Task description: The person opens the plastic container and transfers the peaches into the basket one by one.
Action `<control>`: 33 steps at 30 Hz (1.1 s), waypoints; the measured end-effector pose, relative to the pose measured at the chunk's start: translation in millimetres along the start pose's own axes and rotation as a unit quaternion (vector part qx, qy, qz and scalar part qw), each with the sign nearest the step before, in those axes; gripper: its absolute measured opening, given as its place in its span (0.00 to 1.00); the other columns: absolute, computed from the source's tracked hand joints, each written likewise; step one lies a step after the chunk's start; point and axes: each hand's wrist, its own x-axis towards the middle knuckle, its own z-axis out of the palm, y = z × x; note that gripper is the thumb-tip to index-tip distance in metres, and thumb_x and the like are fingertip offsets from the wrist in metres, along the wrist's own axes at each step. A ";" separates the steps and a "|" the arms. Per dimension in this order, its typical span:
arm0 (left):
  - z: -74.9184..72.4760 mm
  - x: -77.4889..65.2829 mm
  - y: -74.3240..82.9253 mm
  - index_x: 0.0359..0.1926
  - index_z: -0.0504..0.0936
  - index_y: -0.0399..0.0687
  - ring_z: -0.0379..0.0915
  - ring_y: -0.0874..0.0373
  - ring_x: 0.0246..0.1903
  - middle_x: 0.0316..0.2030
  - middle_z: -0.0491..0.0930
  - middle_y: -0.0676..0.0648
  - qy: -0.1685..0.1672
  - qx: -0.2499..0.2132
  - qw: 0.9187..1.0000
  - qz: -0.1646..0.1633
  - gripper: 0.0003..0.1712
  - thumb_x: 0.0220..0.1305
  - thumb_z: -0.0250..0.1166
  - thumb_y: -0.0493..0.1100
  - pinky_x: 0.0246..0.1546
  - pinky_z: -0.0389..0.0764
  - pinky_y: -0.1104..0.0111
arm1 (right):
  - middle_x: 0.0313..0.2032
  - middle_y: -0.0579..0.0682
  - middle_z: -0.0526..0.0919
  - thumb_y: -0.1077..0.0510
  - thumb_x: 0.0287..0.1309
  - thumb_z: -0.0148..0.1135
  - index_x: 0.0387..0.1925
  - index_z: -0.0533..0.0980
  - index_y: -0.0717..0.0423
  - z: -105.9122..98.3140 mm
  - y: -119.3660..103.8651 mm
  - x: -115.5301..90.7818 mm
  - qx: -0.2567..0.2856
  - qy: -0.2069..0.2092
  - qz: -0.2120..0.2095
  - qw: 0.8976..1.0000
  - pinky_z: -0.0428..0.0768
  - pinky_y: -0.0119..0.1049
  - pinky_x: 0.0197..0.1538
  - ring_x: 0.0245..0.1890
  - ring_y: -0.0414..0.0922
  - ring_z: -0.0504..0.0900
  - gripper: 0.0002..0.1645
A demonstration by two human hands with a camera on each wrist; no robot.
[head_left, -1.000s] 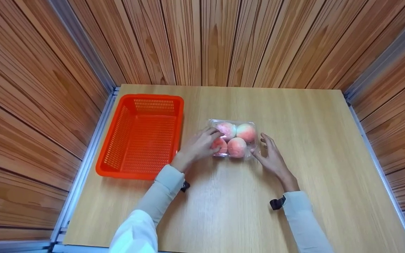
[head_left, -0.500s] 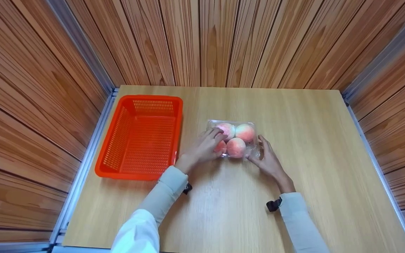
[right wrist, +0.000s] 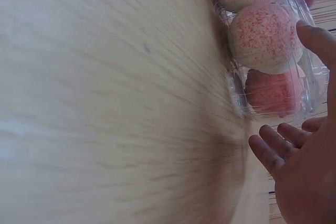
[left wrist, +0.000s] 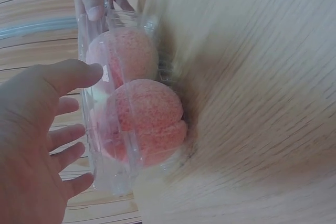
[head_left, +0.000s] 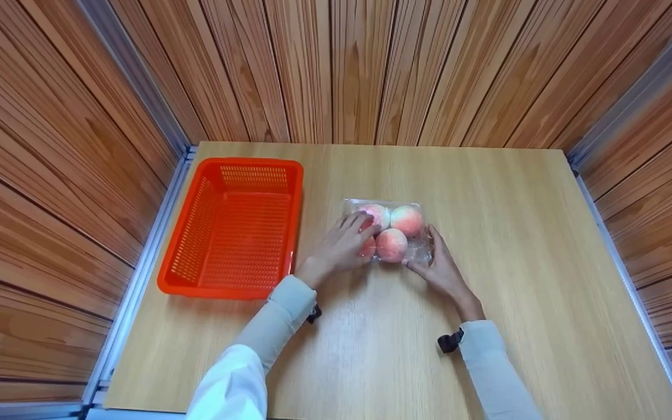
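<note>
A clear plastic clamshell box [head_left: 417,252] with several pink-and-white peaches [head_left: 392,245] inside sits on the table near its middle. Over the box's left end lies my left hand [head_left: 339,245]. In the left wrist view its thumb [left wrist: 79,76] overlaps the plastic by a peach [left wrist: 152,121], and its fingers spread loosely along the lid. At the opposite end is my right hand [head_left: 444,269], thumb by the near corner and fingers along the right side. The right wrist view shows those fingers [right wrist: 270,148] relaxed beside the box end, the thumb [right wrist: 315,40] over the lid.
An orange-red plastic basket [head_left: 172,289] with slotted walls stands to the left on the light wooden table [head_left: 522,233]. Wood-plank walls [head_left: 359,70] enclose the table at the back and both sides, with metal rails [head_left: 137,274] along the side edges.
My right hand has moved left, closing in on the right end of the box. My left hand has shifted slightly right, further over the peaches. The box and basket stay in place.
</note>
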 end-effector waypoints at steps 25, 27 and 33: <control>5.5 0.7 2.2 0.83 0.62 0.55 0.49 0.44 0.83 0.83 0.57 0.43 -0.031 0.018 0.999 -0.019 0.45 0.71 0.69 0.57 0.82 0.53 0.39 | 0.87 0.59 0.39 0.44 0.60 0.79 0.86 0.33 0.52 11.0 7.1 2.5 0.036 0.002 0.014 0.999 0.43 0.61 0.85 0.87 0.59 0.38 0.76; 5.1 1.2 2.2 0.83 0.63 0.55 0.50 0.44 0.83 0.83 0.58 0.43 -0.034 0.021 0.999 -0.019 0.45 0.71 0.69 0.58 0.82 0.54 0.39 | 0.87 0.58 0.39 0.44 0.60 0.79 0.86 0.33 0.52 11.5 7.8 2.5 0.041 0.004 0.014 0.999 0.44 0.61 0.85 0.87 0.59 0.38 0.76; 4.0 2.0 3.9 0.81 0.66 0.55 0.56 0.44 0.80 0.80 0.63 0.44 -0.024 0.056 0.998 -0.010 0.44 0.70 0.70 0.59 0.79 0.61 0.41 | 0.87 0.58 0.40 0.44 0.59 0.79 0.86 0.34 0.52 13.0 9.0 1.7 0.047 0.011 0.009 0.999 0.44 0.62 0.85 0.87 0.60 0.39 0.75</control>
